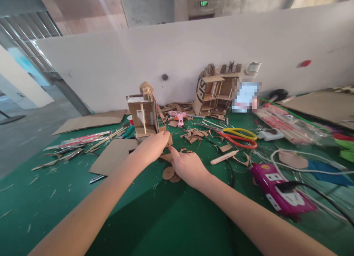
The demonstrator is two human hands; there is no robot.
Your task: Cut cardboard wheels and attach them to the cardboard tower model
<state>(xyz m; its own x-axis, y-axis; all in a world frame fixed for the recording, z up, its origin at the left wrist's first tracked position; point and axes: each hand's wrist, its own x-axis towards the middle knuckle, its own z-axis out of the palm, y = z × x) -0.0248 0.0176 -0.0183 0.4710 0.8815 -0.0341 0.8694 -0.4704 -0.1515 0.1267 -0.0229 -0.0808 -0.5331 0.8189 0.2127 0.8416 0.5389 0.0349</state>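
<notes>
My left hand [153,145] grips the base of a small cardboard model [145,114], a box frame with a wooden stick across its front, and holds it upright above the green table [155,219]. My right hand [188,165] rests just to its right, palm down on cardboard scraps, with the forefinger stretched toward the model's lower corner. Its other fingers curl out of sight, so I cannot see whether they hold anything. Two round cardboard discs [169,173] lie on the table under that hand.
A pink glue gun [178,117], yellow and red scissors [239,137], a glue stick [222,158] and a purple power strip [280,193] with cables lie to the right. Cardboard sheets [112,156] and sticks lie left. A second cardboard model [214,92] stands against the white partition.
</notes>
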